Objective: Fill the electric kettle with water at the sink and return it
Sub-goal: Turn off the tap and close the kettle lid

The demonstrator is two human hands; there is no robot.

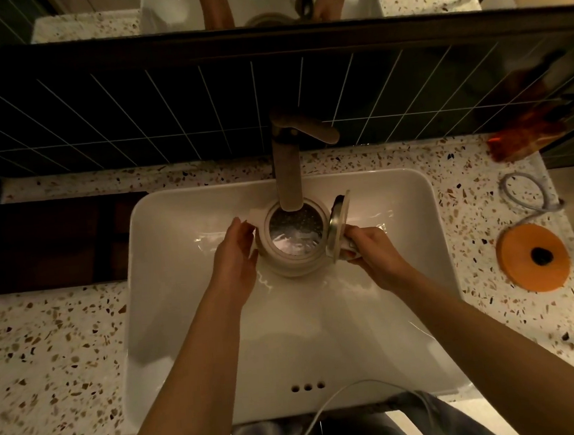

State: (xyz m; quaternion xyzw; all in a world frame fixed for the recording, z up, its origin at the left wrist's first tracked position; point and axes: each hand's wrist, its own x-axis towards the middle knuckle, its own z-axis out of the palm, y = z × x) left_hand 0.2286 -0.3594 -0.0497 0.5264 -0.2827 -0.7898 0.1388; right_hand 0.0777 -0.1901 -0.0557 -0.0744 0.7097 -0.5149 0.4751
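A cream electric kettle point(291, 261) is held over the white sink point(191, 327), right under the spout of the tap point(288, 169). Its hinged lid point(338, 225) stands open to the right, and water churns inside. My right hand point(374, 256) grips the kettle's handle on the right side. My left hand point(235, 259) lies flat against the kettle's left wall, steadying it. The orange kettle base point(533, 257) sits on the counter to the right of the sink, with its grey cord point(527, 195) coiled behind it.
Speckled terrazzo counter point(49, 356) runs on both sides of the sink. Dark tiled wall point(133, 116) and a mirror rise behind the tap. A reddish object point(526, 136) lies at the back right corner. A thin white cable point(325, 410) hangs in front of the sink.
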